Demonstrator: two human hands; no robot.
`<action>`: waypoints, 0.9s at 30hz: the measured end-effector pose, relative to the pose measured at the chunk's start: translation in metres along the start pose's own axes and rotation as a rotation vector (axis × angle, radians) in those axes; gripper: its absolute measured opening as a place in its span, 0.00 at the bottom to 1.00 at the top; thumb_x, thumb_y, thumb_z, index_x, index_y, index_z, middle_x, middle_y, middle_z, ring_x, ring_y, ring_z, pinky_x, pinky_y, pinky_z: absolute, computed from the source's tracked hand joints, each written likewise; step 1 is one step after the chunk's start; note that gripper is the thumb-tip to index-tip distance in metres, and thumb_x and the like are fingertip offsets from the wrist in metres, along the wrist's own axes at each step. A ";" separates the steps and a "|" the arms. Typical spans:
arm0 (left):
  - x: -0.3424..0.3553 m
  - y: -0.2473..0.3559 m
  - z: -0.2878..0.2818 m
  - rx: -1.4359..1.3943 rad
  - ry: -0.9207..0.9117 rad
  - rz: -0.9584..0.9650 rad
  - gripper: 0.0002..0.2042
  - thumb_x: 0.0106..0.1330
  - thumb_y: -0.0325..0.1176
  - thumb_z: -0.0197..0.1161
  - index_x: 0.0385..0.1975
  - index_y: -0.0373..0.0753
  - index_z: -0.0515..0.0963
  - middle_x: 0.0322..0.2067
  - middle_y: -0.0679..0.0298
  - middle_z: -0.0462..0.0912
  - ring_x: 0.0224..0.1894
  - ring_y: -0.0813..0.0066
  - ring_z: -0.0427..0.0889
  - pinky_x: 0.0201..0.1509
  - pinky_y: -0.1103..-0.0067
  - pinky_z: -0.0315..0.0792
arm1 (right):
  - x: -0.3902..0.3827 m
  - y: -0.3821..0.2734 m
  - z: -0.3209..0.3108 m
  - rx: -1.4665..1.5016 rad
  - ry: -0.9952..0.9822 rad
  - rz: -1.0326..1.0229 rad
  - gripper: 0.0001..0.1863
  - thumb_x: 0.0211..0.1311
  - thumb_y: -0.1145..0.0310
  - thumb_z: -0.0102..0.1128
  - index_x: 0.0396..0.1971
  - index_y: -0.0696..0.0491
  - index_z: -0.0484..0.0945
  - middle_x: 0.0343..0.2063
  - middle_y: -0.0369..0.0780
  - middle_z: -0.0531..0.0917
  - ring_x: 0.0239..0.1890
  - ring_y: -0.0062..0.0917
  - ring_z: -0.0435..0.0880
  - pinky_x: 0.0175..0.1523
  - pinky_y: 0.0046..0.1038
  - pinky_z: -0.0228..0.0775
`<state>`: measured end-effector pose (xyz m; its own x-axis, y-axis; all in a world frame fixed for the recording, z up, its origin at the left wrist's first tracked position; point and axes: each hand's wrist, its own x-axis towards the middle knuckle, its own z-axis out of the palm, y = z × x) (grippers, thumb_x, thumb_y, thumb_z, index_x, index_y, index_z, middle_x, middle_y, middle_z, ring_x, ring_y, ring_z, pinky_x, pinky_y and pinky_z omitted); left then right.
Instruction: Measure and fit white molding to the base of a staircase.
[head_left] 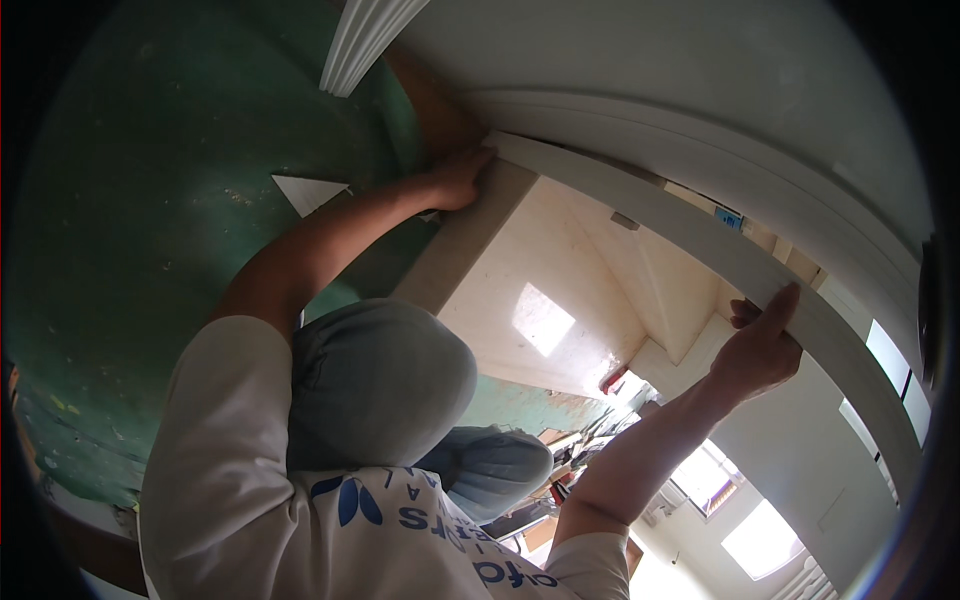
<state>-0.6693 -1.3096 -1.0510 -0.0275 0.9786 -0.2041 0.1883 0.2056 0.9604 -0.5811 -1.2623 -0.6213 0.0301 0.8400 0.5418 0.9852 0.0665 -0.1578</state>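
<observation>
A long, flat white trim board [640,200] curves across the view, from the floor end near the middle to the far right. My left hand [463,180] is closed at its lower end, beside the edge of a wall opening [470,235]; its fingertips are partly hidden. Farther up, my right hand [762,350] grips the same board, the thumb lying on its face and the fingers behind its edge. A narrow gap shows between the board and a pale moulded frame [720,150] past it.
Green, worn floor [150,220] spreads on the left. On it lies a white triangular offcut [308,193], and a grooved white moulding [365,45] stands at the top. My bent knee [385,375] is below my left arm. Assorted clutter [575,455] lies beyond the opening.
</observation>
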 end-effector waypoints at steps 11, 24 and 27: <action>0.006 0.008 -0.003 -0.052 -0.110 -0.050 0.34 0.67 0.25 0.52 0.75 0.33 0.55 0.75 0.43 0.54 0.79 0.49 0.52 0.81 0.64 0.50 | 0.019 0.002 0.016 0.108 -0.029 0.086 0.27 0.74 0.47 0.58 0.29 0.60 0.83 0.14 0.40 0.83 0.15 0.20 0.81 0.23 0.22 0.72; -0.004 0.006 0.009 -0.095 -0.019 0.057 0.37 0.64 0.19 0.49 0.76 0.38 0.53 0.77 0.45 0.51 0.79 0.47 0.50 0.81 0.66 0.51 | 0.013 0.002 0.032 0.234 -0.001 0.041 0.23 0.75 0.52 0.57 0.35 0.60 0.82 0.18 0.41 0.84 0.14 0.21 0.81 0.19 0.21 0.70; -0.003 0.013 0.001 -0.099 -0.068 0.068 0.37 0.63 0.19 0.50 0.77 0.38 0.53 0.77 0.45 0.50 0.78 0.47 0.51 0.81 0.66 0.51 | 0.004 0.011 0.053 0.235 0.070 -0.052 0.23 0.75 0.51 0.58 0.33 0.60 0.81 0.17 0.39 0.83 0.16 0.22 0.83 0.23 0.25 0.72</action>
<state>-0.6656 -1.3097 -1.0387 0.0494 0.9879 -0.1470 0.0897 0.1421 0.9858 -0.5787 -1.2296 -0.6649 0.0005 0.7931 0.6091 0.9195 0.2390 -0.3120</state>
